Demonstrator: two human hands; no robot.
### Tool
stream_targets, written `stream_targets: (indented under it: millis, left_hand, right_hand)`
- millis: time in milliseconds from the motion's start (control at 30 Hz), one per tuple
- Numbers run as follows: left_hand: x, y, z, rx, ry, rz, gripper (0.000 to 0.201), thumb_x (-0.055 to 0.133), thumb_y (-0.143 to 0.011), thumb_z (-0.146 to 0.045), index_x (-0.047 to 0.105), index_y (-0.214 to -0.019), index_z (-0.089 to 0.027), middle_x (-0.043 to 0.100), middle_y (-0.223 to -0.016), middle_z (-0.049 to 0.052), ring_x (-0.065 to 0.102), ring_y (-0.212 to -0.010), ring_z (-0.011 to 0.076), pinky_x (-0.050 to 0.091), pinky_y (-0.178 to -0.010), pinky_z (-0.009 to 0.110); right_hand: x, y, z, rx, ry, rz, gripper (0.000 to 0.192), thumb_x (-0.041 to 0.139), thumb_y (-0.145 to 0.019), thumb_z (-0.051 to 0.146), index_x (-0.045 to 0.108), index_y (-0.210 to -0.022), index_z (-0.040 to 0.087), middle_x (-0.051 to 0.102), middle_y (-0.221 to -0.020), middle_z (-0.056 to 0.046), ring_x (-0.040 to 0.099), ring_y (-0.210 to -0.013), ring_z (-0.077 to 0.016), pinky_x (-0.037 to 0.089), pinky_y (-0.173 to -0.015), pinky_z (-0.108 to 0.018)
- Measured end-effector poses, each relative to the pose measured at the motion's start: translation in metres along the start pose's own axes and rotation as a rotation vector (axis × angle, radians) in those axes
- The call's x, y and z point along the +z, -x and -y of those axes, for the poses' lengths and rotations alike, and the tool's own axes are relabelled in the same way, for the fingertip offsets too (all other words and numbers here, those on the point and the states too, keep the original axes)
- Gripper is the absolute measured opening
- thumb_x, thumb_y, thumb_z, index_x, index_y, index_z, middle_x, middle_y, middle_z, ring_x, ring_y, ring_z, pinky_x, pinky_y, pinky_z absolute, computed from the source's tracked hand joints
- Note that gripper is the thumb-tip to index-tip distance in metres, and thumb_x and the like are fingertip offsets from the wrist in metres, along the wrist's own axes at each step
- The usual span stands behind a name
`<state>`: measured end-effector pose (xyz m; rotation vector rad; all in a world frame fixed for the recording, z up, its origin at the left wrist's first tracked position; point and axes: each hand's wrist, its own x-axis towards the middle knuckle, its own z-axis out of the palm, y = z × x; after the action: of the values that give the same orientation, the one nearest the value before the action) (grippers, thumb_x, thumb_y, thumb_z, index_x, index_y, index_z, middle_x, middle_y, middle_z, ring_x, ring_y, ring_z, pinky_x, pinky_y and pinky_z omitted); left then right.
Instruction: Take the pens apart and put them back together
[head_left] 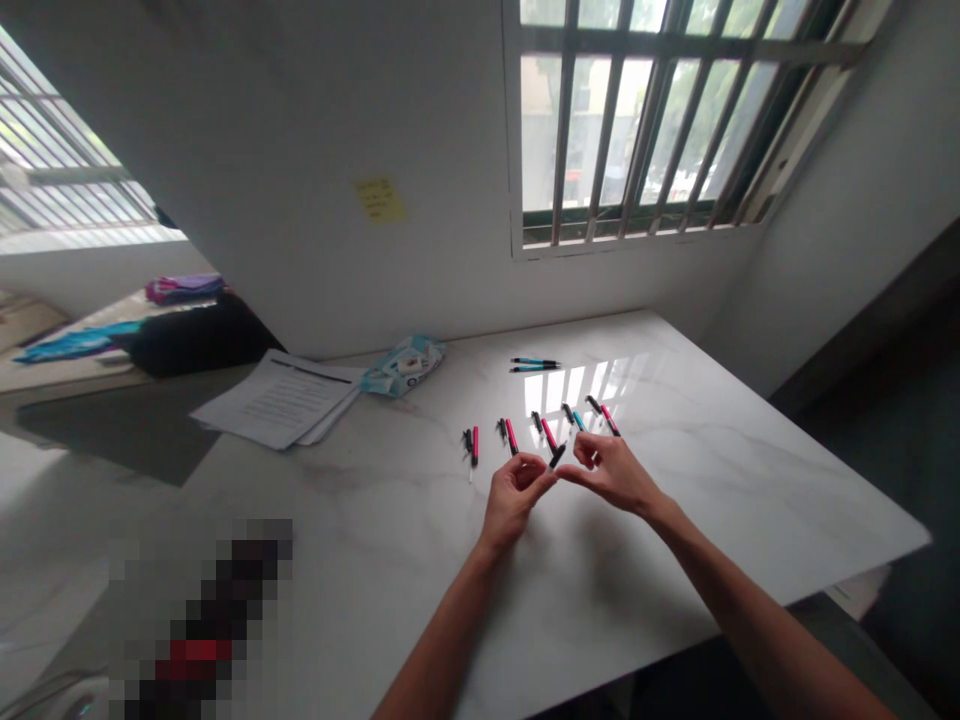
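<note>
Both my hands meet over the white marble table [420,560] under a barred window [637,120]: left hand [514,500] and right hand [611,470] pinch a black-capped pen [556,457] between them

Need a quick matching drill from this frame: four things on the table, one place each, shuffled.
Things:
1. stack of papers
2. wipes packet
3. pair of teal pens
4. small black pen part

Places:
A. between the fingertips of the left hand and right hand
B. far left part of the table
C. alone beyond the row of pens, toward the window
D. just right of the papers, near the wall

Pairs: 1-B, 2-D, 3-C, 4-A
</note>
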<state>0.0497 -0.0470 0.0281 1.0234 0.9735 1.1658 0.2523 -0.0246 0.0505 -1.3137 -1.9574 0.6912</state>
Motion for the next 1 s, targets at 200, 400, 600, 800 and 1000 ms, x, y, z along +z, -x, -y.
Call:
stream_targets:
  millis: [200,400,600,800,1000]
  left_hand:
    - [-0.002,0.0,0.008,0.032,-0.118,0.066,0.038,0.092,-0.071,-0.043,0.073,-0.089,-0.015,0.073,-0.083,0.005,0.066,-0.077,0.0159,0.048,-0.068,0.025]
    - [0.0,0.001,0.005,-0.009,-0.025,0.087,0.041,0.09,-0.074,-0.045,0.075,-0.094,-0.013,0.078,-0.085,0.01,0.071,-0.079,0.0201,0.054,-0.074,0.03]
    - [0.002,0.003,0.003,0.007,-0.036,0.07,0.034,0.09,-0.075,-0.04,0.076,-0.091,-0.014,0.079,-0.085,0.009,0.073,-0.082,0.0204,0.056,-0.081,0.033]
    - [0.001,0.003,0.002,0.037,-0.087,0.04,0.029,0.088,-0.077,-0.037,0.079,-0.091,-0.013,0.077,-0.082,0.008,0.07,-0.075,0.018,0.055,-0.072,0.029]
    - [-0.001,0.001,0.006,0.05,-0.089,0.034,0.028,0.088,-0.077,-0.036,0.08,-0.092,-0.013,0.078,-0.083,0.008,0.071,-0.078,0.0181,0.055,-0.075,0.029]
  right_hand:
    - [0.016,-0.01,0.022,0.025,-0.031,-0.058,0.062,0.066,-0.09,0.065,0.035,-0.058,0.023,0.038,-0.052,0.004,0.035,-0.052,-0.0121,0.025,-0.051,-0.029]
    - [0.013,-0.01,0.026,0.006,-0.143,0.008,0.042,0.066,-0.094,0.052,0.046,-0.07,0.024,0.05,-0.062,0.004,0.044,-0.057,-0.0137,0.034,-0.054,-0.028]
    - [0.004,-0.007,0.025,-0.042,-0.298,0.054,0.022,0.07,-0.094,0.045,0.07,-0.096,0.024,0.069,-0.086,-0.002,0.063,-0.077,-0.0176,0.051,-0.07,-0.031]
    - [0.003,-0.003,0.024,-0.016,-0.416,0.061,0.033,0.074,-0.092,0.04,0.071,-0.122,0.025,0.074,-0.096,-0.004,0.07,-0.09,-0.0202,0.058,-0.084,-0.037]
    - [-0.001,-0.001,0.026,-0.002,-0.423,0.065,0.044,0.078,-0.089,0.038,0.068,-0.13,0.025,0.076,-0.109,-0.006,0.072,-0.103,-0.0225,0.057,-0.1,-0.044]
